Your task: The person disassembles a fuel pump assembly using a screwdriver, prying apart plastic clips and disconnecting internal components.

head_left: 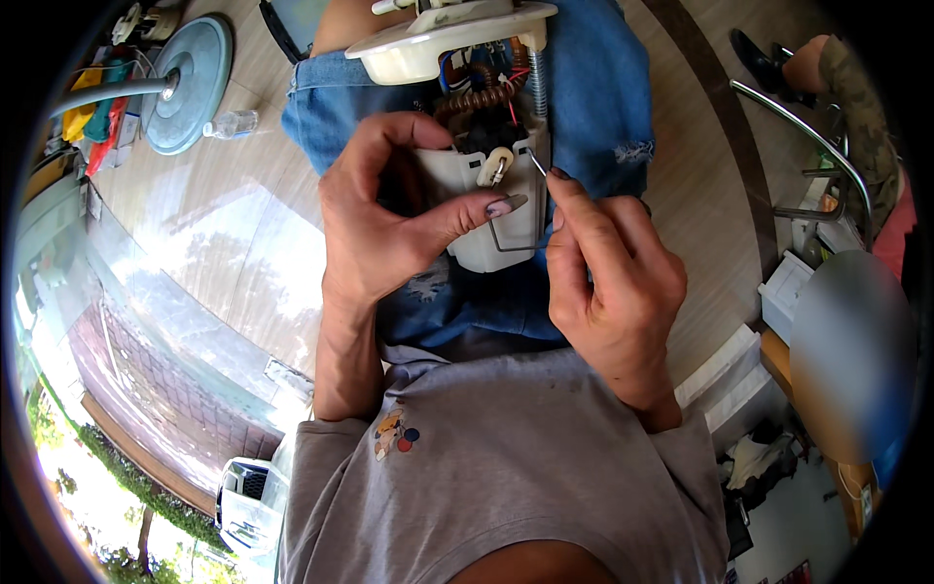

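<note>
A fuel pump module, with a white plastic cup [467, 229] and a round cream flange [452, 41], rests upright between my legs. Around the left side of its cup curves my left hand [389, 200], thumb across the front beside a small cream oval piece [494, 167]. Pinched in my right hand [618, 273] is a thin metal rod [538, 164], its tip against the cup's upper right edge. A thin bent wire [516, 249] runs from near my left thumb to behind my right fingers; whether it joins the rod is hidden.
Brown corrugated hose [482, 99], coloured wires and a spring [538, 83] link flange and cup. To the left stand a round grey-blue base [190, 86] and a clear bottle [232, 125]. At right are a metal chair frame [812, 127] and another person's leg [861, 107].
</note>
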`<state>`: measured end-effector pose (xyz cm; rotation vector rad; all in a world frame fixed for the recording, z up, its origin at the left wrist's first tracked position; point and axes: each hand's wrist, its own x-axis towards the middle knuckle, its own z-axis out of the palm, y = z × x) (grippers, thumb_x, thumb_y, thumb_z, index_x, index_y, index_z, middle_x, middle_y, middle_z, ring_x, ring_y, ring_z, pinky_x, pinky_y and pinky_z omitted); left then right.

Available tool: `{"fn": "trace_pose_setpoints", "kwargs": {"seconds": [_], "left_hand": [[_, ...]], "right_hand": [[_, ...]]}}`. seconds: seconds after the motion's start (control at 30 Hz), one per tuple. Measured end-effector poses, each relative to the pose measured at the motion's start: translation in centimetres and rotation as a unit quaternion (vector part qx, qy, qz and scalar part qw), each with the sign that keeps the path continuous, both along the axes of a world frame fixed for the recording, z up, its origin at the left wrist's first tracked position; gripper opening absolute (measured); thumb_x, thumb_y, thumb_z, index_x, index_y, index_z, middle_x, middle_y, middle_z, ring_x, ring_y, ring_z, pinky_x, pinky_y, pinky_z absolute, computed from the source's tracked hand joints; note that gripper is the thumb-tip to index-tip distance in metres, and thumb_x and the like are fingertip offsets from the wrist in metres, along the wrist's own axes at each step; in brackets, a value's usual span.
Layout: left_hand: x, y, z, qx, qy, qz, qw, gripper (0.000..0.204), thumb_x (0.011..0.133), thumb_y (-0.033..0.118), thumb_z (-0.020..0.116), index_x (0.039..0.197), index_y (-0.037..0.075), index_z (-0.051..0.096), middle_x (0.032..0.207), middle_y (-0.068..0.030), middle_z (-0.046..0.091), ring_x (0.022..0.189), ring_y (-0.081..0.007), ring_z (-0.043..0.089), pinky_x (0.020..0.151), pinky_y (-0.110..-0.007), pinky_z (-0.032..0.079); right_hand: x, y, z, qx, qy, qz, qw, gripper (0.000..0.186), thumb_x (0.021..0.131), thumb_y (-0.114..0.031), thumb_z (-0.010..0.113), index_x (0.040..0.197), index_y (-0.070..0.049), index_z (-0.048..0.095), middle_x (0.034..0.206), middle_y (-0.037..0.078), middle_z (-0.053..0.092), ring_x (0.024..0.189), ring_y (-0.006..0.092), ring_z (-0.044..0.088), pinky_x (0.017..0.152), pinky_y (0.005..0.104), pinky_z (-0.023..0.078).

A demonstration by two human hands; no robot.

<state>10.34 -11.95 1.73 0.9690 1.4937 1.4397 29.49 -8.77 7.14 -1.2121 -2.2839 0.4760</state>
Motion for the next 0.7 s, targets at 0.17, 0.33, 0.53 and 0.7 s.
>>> {"fn": "trace_pose_setpoints", "kwargs": {"seconds": [0.17, 0.33, 0.53, 0.7], "left_hand": [[-0.20, -0.09, 0.34, -0.024, 0.106, -0.023, 0.994, 0.054, 0.061, 0.024, 0.100, 0.097, 0.004, 0.066, 0.071, 0.0018, 0.061, 0.057, -0.0046, 0.050, 0.051, -0.022, 0.041], [-0.09, -0.13, 0.67, -0.027, 0.114, -0.030, 0.993, 0.054, 0.060, 0.023, 0.100, 0.096, 0.004, 0.066, 0.072, 0.0016, 0.061, 0.057, -0.0045, 0.051, 0.051, -0.022, 0.042], [0.02, 0.03, 0.97, -0.027, 0.129, -0.030, 0.991, 0.053, 0.059, 0.022, 0.100, 0.095, 0.005, 0.066, 0.072, 0.0017, 0.060, 0.057, -0.0045, 0.050, 0.051, -0.022, 0.041], [0.26, 0.00, 0.44, -0.001, 0.155, -0.026, 0.988, 0.050, 0.059, 0.018, 0.099, 0.095, 0.006, 0.065, 0.078, 0.0012, 0.061, 0.059, -0.0058, 0.051, 0.052, -0.023, 0.041]], "right_hand": [[-0.14, -0.48, 0.37, -0.037, 0.013, -0.026, 0.999, 0.036, 0.083, 0.009, 0.067, 0.115, -0.004, 0.074, 0.076, 0.006, 0.061, 0.057, 0.0133, 0.056, 0.051, 0.0285, 0.044], [0.05, -0.43, 0.18, -0.039, 0.032, -0.024, 0.998, 0.033, 0.085, 0.008, 0.067, 0.114, -0.003, 0.074, 0.077, 0.007, 0.063, 0.057, 0.0138, 0.056, 0.054, 0.0280, 0.045], [0.23, -0.37, -0.21, -0.025, 0.037, -0.011, 0.999, 0.034, 0.082, 0.002, 0.071, 0.116, -0.003, 0.070, 0.075, 0.006, 0.061, 0.058, 0.0194, 0.063, 0.050, 0.0323, 0.050], [0.48, -0.78, -0.45, 0.035, 0.004, 0.004, 0.999, 0.042, 0.077, 0.005, 0.070, 0.119, -0.001, 0.070, 0.074, 0.006, 0.060, 0.057, 0.0190, 0.061, 0.049, 0.0322, 0.048]]}}
